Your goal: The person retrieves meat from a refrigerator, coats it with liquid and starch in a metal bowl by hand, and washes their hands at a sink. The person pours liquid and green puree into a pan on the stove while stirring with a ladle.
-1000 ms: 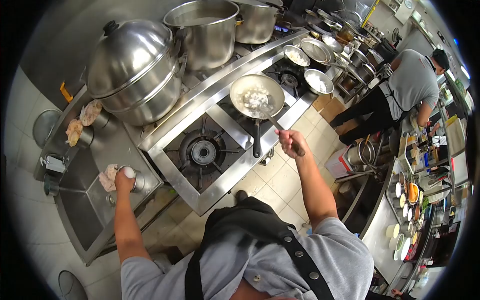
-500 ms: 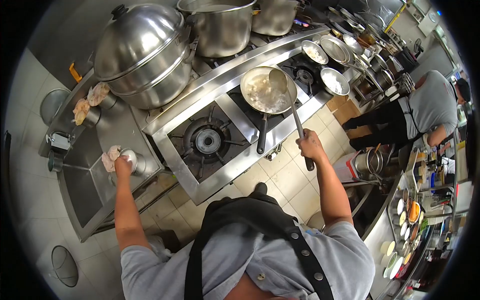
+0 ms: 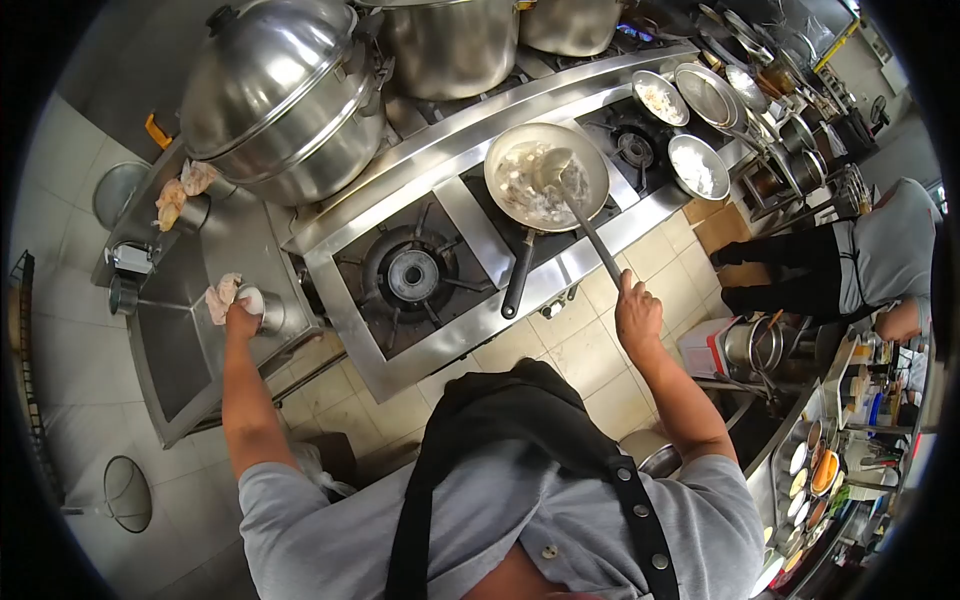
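My right hand [image 3: 638,318] is closed round the long handle of a metal ladle [image 3: 598,240], with the index finger stretched along it. The ladle's bowl sits in a pan [image 3: 603,205] on the middle burner, amid bubbling liquid with pale pieces. Nobody holds the pan's dark handle, which points toward me. Far to the left, my left hand [image 3: 241,318] is at the rim of a small metal canister [image 3: 272,311] on the steel counter. Its fingers look closed, but what they grip is hidden. A crumpled pale cloth [image 3: 221,297] lies beside that hand.
An unlit burner [image 3: 411,275] lies between my hands. A large domed steamer [image 3: 275,90] and a tall pot [image 3: 450,50] stand behind. Two bowls, one a white-filled bowl [image 3: 699,168], sit right of the pan. A co-worker [image 3: 885,245] bends over at the right.
The ladle's bowl has moved lower in the pan, and my right hand has shifted its grip up the handle. My left hand stays at the canister. The whole view has shifted slightly.
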`<state>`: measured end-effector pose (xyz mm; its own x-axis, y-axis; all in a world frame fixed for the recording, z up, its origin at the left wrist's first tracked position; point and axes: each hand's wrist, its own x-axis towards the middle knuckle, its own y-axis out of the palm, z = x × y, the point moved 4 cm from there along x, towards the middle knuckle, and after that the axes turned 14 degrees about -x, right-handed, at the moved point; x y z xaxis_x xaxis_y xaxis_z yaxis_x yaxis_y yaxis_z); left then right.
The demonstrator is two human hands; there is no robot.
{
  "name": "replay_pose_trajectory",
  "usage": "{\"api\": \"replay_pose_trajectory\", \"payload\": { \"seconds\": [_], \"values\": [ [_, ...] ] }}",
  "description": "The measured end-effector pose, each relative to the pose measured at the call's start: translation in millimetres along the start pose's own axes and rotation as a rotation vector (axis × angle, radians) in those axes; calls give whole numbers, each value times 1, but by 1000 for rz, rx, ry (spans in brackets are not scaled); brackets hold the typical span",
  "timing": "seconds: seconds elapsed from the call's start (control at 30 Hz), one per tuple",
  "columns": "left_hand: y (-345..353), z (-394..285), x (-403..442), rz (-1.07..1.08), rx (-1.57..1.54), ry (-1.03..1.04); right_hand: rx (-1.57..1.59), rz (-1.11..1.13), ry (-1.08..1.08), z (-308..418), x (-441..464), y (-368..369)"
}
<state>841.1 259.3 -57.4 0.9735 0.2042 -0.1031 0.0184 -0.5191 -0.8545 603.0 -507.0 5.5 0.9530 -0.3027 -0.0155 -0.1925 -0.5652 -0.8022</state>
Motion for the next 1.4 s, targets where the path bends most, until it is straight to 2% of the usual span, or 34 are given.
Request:
{"api": "replay_pose_trajectory", "payload": {
  "seconds": [0.17,0.23,0.33,0.43,0.47,0.57,0.6,0.7,0.73,0.83,0.87,0.97,1.07,1.17,1.23,1.27,1.3,1.33,1.37,1.4],
  "values": [
    [-4,-8,-6,73,-77,-52,-30,56,-27,2,3,19],
    [-3,-9,-1,47,26,-4,41,122,-22,-2,6,21],
    [-3,-18,2,35,85,66,286,234,-60,-11,5,7],
    [-9,-43,-9,38,129,34,531,224,-25,-9,-9,-20],
    [-9,-49,-14,7,140,26,626,129,6,-7,-12,-16],
    [-7,-45,-16,-32,119,-6,1088,268,68,4,-6,-14],
    [-5,-44,-16,-48,107,-2,1408,444,151,10,-6,-13],
    [-1,-41,-10,-67,145,73,2020,691,232,20,1,-30],
    [0,-40,-10,-68,171,109,2276,785,338,20,-1,-44],
    [3,-33,-7,-80,90,131,2776,948,236,31,7,-32],
    [4,-31,-6,-96,34,173,2814,930,183,33,7,-33],
    [-3,-31,-13,-167,-16,252,2670,850,265,31,1,-41],
    [-3,-11,-5,-161,-169,173,2412,719,328,17,-4,-63],
    [-4,2,6,-82,-7,237,2165,623,278,8,-3,-65],
    [5,55,44,7,154,371,1907,517,271,3,-2,-57],
    [4,52,40,-5,179,399,1791,476,278,1,-3,-61],
    [-12,-4,11,91,260,253,1719,437,283,1,-5,-61],
    [-12,5,13,39,321,489,1659,391,258,2,-4,-54],
    [-26,-38,-9,167,61,241,1652,352,215,5,-2,-42],
    [-25,-38,-9,208,17,295,1574,330,213,5,-5,-56]
  ]
}}
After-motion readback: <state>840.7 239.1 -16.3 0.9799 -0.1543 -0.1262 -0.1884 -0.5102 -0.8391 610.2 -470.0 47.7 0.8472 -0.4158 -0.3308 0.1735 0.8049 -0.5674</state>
